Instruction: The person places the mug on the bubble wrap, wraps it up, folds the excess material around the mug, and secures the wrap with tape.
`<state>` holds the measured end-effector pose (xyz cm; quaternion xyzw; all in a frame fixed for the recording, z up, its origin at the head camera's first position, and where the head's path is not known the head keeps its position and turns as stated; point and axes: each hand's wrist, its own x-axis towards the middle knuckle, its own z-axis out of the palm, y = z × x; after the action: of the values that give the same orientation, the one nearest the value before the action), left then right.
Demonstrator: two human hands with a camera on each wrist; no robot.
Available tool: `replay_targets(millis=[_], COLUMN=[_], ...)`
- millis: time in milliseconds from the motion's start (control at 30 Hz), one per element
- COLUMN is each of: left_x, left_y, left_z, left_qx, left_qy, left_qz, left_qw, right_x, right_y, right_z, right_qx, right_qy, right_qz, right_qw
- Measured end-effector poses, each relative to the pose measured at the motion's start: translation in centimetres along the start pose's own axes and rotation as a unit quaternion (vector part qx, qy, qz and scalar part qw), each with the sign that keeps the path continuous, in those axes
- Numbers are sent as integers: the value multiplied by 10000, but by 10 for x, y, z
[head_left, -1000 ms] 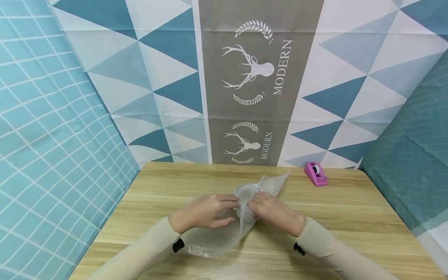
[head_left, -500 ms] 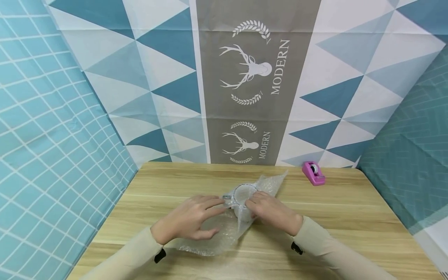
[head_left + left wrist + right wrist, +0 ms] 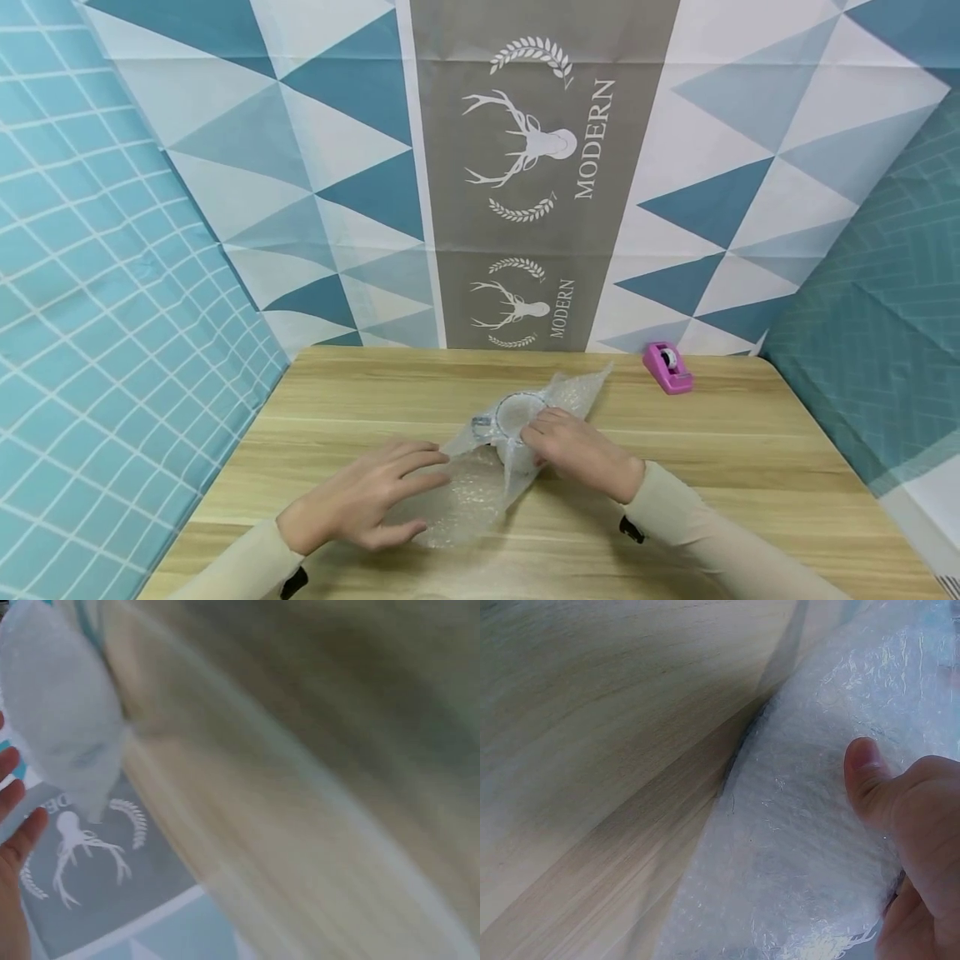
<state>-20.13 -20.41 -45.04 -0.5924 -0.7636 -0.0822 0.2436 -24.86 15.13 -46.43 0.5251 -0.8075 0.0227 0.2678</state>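
A mug (image 3: 513,450) with a dark-edged round rim stands on bubble wrap (image 3: 461,498), its handle (image 3: 482,425) pointing left. One part of the wrap rises over the mug's side and another stretches out behind it to the right. My right hand (image 3: 581,450) grips the mug's right side through the wrap, fingers over the rim; in the right wrist view the thumb (image 3: 866,780) presses on the bubble sheet. Left of the mug, my left hand (image 3: 367,496) is spread above the near left part of the wrap, holding nothing. The left wrist view shows its fingertips (image 3: 22,836) apart from the wrap.
A pink tape dispenser (image 3: 667,367) with a roll in it sits at the back right of the wooden table (image 3: 750,492). Patterned cloth (image 3: 517,167) hangs behind the table, and blue tiled-pattern cloth (image 3: 112,333) borders it on the left.
My left hand has drawn away from the mug's rim, toward the left and nearer the body, uncovering the handle. The right hand keeps its grip at the rim.
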Motion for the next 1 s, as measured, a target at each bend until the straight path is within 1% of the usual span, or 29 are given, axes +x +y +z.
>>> replay_targets(millis=[133, 267, 400, 600, 733, 833, 900, 1000], left_x=[-16, -29, -39, -47, -50, -51, -51, -48], left_y=[3, 6, 6, 6, 7, 8, 8, 7], left_z=[-1, 1, 5, 11, 13, 14, 14, 14], left_qx=[-7, 188, 339, 290, 267, 327, 395, 455], left_qy=[252, 436, 554, 709, 741, 787, 872, 972], left_qz=[277, 565, 703, 736, 767, 677, 624, 615], left_qw=[9993, 9973, 9954, 9943, 9939, 9941, 9935, 9923], right_x=[1, 0, -1, -1, -1, -1, -1, -2], right_y=[-1, -2, -1, 0, 0, 0, 0, 1], right_z=[1, 1, 1, 3, 2, 1, 1, 1], right_qx=[33, 67, 61, 73, 59, 20, 0, -20], right_qy=[-57, -96, -120, -136, -153, -181, -185, -170], right_qz=[8, 58, 94, 75, 83, 112, 113, 111], right_qw=[10000, 9999, 9999, 9999, 9998, 9998, 9998, 9998])
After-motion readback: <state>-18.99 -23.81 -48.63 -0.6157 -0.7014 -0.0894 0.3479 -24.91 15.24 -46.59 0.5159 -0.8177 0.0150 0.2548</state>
